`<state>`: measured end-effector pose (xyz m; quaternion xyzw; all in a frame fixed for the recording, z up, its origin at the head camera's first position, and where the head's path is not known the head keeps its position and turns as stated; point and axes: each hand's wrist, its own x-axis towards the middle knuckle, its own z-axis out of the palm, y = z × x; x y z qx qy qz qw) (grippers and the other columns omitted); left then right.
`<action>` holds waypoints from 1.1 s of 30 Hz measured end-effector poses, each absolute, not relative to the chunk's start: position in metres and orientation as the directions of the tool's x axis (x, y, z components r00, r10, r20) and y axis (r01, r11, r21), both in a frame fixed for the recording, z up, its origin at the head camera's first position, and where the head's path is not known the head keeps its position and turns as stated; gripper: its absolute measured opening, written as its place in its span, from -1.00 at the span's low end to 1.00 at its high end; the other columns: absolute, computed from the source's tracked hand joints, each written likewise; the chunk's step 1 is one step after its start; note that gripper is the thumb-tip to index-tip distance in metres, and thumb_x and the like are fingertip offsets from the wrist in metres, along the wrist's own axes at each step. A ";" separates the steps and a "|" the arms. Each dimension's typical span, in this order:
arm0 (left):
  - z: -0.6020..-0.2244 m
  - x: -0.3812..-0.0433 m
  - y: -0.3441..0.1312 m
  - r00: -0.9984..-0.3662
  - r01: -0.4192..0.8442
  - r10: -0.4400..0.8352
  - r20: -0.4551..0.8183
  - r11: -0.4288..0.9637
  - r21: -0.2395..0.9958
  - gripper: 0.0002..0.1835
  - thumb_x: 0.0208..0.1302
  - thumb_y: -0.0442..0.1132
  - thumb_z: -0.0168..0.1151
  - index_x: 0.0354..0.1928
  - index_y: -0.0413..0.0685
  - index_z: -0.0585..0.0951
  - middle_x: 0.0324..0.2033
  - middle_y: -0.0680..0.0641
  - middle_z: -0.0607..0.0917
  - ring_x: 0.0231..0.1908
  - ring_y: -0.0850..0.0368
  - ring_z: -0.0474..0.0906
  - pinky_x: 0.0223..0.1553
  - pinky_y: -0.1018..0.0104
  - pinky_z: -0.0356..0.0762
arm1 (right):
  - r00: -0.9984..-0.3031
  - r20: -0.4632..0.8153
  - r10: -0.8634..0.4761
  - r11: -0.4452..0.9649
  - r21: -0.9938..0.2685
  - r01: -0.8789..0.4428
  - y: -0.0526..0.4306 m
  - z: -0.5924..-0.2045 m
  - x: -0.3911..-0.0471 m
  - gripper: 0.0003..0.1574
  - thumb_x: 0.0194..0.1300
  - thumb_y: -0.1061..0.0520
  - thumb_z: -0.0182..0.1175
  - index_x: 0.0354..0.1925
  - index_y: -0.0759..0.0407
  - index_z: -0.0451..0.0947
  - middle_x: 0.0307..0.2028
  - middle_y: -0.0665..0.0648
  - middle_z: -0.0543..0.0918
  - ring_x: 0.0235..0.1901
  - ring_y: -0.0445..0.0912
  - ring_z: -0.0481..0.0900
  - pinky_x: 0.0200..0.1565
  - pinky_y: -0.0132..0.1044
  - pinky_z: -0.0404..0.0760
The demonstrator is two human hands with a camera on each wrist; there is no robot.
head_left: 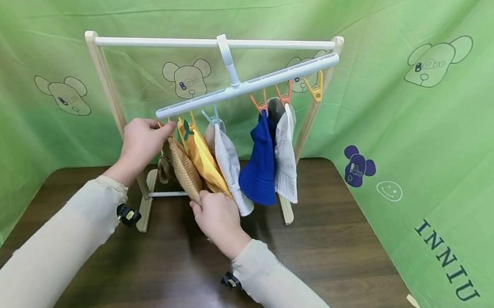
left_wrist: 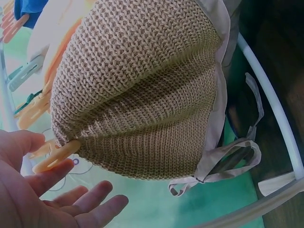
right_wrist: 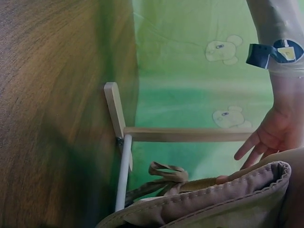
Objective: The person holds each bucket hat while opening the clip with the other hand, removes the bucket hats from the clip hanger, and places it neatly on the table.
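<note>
My left hand (head_left: 142, 141) pinches a yellow clothespin (left_wrist: 58, 156) between thumb and index finger, its other fingers spread. That clip sits at the top of a tan woven hat (head_left: 185, 168) with a cloth brim and ribbon ties (left_wrist: 232, 161). Lower down, my right hand (head_left: 220, 218) grips the hat's bottom edge; the right wrist view shows the brim (right_wrist: 223, 202) up close, with most of that hand out of sight. Beside the woven hat hang a yellow hat (head_left: 205, 161), a white hat (head_left: 230, 168), a blue hat (head_left: 260, 168) and another white hat (head_left: 284, 155).
A pale blue clip hanger (head_left: 244, 88) hooks over the white bar (head_left: 161, 41) of a wooden rack (head_left: 106, 83). At its right end dangles a yellow clip (head_left: 316, 90) with no hat. The rack stands on a dark wooden table (head_left: 176, 294); green printed cloth (head_left: 408, 120) surrounds it.
</note>
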<state>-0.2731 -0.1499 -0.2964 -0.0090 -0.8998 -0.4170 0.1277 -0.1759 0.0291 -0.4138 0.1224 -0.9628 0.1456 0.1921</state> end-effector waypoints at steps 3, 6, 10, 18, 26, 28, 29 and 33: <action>-0.297 -0.274 -0.150 -0.967 0.128 -0.088 0.237 0.640 0.758 -0.41 0.35 0.23 0.23 -0.72 0.01 0.52 -0.82 0.14 0.33 -0.74 0.19 0.19 -0.68 0.31 0.14 | -0.900 0.398 -0.177 0.926 -0.242 -0.289 0.030 -0.414 -0.176 -0.59 0.37 -0.17 0.33 -0.50 0.00 0.51 -0.62 0.06 0.63 -0.55 0.05 0.68 -0.59 -0.08 0.46; -0.298 -0.275 -0.150 -0.967 0.133 -0.087 0.241 0.634 0.762 -0.41 0.35 0.22 0.24 -0.73 0.01 0.51 -0.82 0.14 0.34 -0.75 0.21 0.18 -0.69 0.32 0.12 | -0.903 0.392 -0.176 0.925 -0.247 -0.287 0.030 -0.415 -0.177 -0.59 0.37 -0.16 0.32 -0.50 0.00 0.51 -0.62 0.06 0.63 -0.55 0.05 0.68 -0.60 -0.09 0.46; -0.297 -0.276 -0.150 -0.966 0.137 -0.086 0.244 0.632 0.763 -0.40 0.35 0.21 0.24 -0.76 0.01 0.50 -0.60 0.08 0.60 -0.75 0.23 0.17 -0.70 0.33 0.11 | -0.900 0.396 -0.180 0.924 -0.247 -0.293 0.031 -0.417 -0.178 -0.59 0.38 -0.16 0.31 -0.49 0.01 0.51 -0.62 0.07 0.63 -0.55 0.05 0.68 -0.59 -0.09 0.47; -0.298 -0.277 -0.151 -0.965 0.147 -0.079 0.250 0.623 0.768 -0.39 0.35 0.17 0.27 -0.80 0.04 0.45 -0.54 0.04 0.59 -0.76 0.25 0.13 -0.71 0.35 0.06 | -0.899 0.400 -0.180 0.922 -0.249 -0.295 0.032 -0.419 -0.178 -0.58 0.39 -0.17 0.31 -0.50 0.00 0.50 -0.62 0.06 0.63 -0.53 0.05 0.69 -0.58 -0.10 0.48; -0.298 -0.276 -0.148 -0.960 0.176 -0.071 0.273 0.603 0.778 -0.41 0.38 0.12 0.27 -0.79 0.01 0.50 -0.73 0.11 0.44 -0.77 0.25 0.13 -0.72 0.34 0.07 | -0.888 0.422 -0.181 0.918 -0.251 -0.306 0.033 -0.422 -0.177 -0.57 0.40 -0.16 0.30 -0.51 0.00 0.48 -0.62 0.06 0.63 -0.53 0.06 0.69 -0.56 -0.09 0.50; -0.298 -0.276 -0.147 -0.960 0.179 -0.068 0.272 0.598 0.781 -0.41 0.38 0.12 0.26 -0.79 0.01 0.50 -0.74 0.11 0.44 -0.78 0.26 0.13 -0.72 0.33 0.08 | -0.886 0.427 -0.180 0.917 -0.254 -0.308 0.033 -0.422 -0.177 -0.57 0.40 -0.16 0.30 -0.51 0.00 0.47 -0.62 0.06 0.63 -0.53 0.06 0.69 -0.55 -0.09 0.51; -0.298 -0.276 -0.147 -0.960 0.178 -0.068 0.270 0.596 0.783 -0.40 0.39 0.12 0.26 -0.80 0.03 0.49 -0.74 0.11 0.43 -0.78 0.26 0.14 -0.72 0.32 0.09 | -0.886 0.427 -0.179 0.916 -0.256 -0.308 0.033 -0.422 -0.177 -0.57 0.40 -0.16 0.30 -0.51 0.00 0.47 -0.62 0.06 0.62 -0.53 0.06 0.69 -0.55 -0.08 0.51; -0.299 -0.277 -0.146 -0.962 0.174 -0.069 0.264 0.589 0.789 -0.40 0.39 0.11 0.25 -0.80 0.05 0.45 -0.79 0.13 0.37 -0.77 0.25 0.14 -0.71 0.32 0.10 | -0.886 0.429 -0.177 0.914 -0.261 -0.309 0.033 -0.424 -0.176 -0.56 0.41 -0.15 0.30 -0.52 0.01 0.47 -0.62 0.06 0.63 -0.53 0.07 0.70 -0.55 -0.08 0.51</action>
